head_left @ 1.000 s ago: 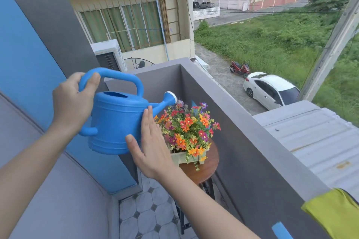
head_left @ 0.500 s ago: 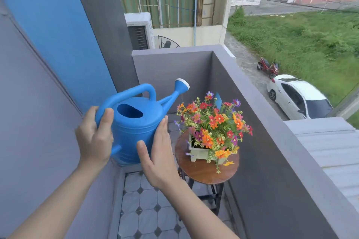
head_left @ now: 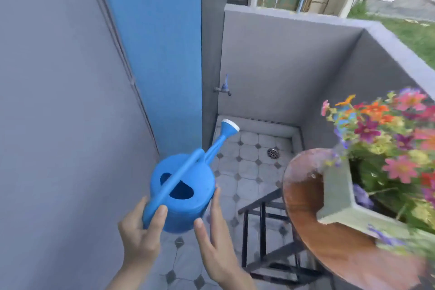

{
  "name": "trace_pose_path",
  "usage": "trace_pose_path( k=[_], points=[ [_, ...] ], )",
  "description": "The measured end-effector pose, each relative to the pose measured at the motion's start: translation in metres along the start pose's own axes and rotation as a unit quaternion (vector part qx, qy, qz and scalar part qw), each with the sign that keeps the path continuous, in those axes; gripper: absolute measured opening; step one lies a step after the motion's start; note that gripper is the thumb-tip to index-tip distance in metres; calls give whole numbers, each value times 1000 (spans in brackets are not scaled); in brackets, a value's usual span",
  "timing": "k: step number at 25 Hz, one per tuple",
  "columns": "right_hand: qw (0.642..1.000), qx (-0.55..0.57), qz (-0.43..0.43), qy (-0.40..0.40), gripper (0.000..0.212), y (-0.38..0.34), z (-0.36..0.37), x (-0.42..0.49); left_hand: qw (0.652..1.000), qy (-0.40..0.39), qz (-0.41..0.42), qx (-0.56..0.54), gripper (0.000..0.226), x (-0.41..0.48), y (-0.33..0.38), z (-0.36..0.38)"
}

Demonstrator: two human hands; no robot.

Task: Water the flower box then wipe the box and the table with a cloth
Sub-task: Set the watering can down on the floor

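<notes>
A blue watering can (head_left: pixel 186 186) with a white-tipped spout hangs low over the tiled floor, spout pointing away from me. My left hand (head_left: pixel 141 231) grips the near end of its handle. My right hand (head_left: pixel 213 233) is flat against the can's right side, fingers apart. To the right, a pale green flower box (head_left: pixel 339 198) full of orange, pink and purple flowers (head_left: pixel 388 139) stands on a round brown wooden table (head_left: pixel 303 200). Water drops lie on the tabletop near the box. No cloth is in view.
A tap (head_left: pixel 223 88) sticks out of the grey wall above the far floor, and a floor drain (head_left: pixel 273 153) sits below it. The table's black metal frame (head_left: pixel 261 231) stands close to my right. Grey balcony walls (head_left: pixel 282 66) close in the corner; a blue wall (head_left: pixel 155 49) is left.
The watering can has come down and left, away from the flowers, from chest height to low over the floor. My view has tipped down toward the floor.
</notes>
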State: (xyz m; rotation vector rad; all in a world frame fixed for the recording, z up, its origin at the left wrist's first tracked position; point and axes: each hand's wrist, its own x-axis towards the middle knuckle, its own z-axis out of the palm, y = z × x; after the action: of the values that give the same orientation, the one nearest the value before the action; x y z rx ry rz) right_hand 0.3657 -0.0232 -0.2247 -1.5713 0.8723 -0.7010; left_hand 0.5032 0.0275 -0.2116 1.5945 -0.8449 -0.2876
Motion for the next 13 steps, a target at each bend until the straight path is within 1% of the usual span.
trace_pose_path(
  k=[2, 5, 8, 10, 12, 13],
  points=[
    [999, 31, 38, -11, 86, 74, 23, 13, 999, 7, -35, 12, 30, -21, -80, 14],
    [994, 50, 97, -18, 86, 185, 48, 33, 997, -10, -75, 13, 33, -53, -196, 44],
    [994, 23, 109, -11, 85, 284, 69, 45, 998, -19, -58, 9, 37, -76, -295, 74],
    [992, 5, 124, -15, 86, 344, 78, 53, 998, -21, -51, 8, 47, -85, -350, 91],
    [992, -11, 127, -19, 82, 406, 88, 63, 999, -8, -35, 17, 55, -96, -411, 108],
    [991, -18, 129, -18, 81, 434, 92, 69, 999, 4, -36, 18, 56, -101, -439, 116]
  ],
)
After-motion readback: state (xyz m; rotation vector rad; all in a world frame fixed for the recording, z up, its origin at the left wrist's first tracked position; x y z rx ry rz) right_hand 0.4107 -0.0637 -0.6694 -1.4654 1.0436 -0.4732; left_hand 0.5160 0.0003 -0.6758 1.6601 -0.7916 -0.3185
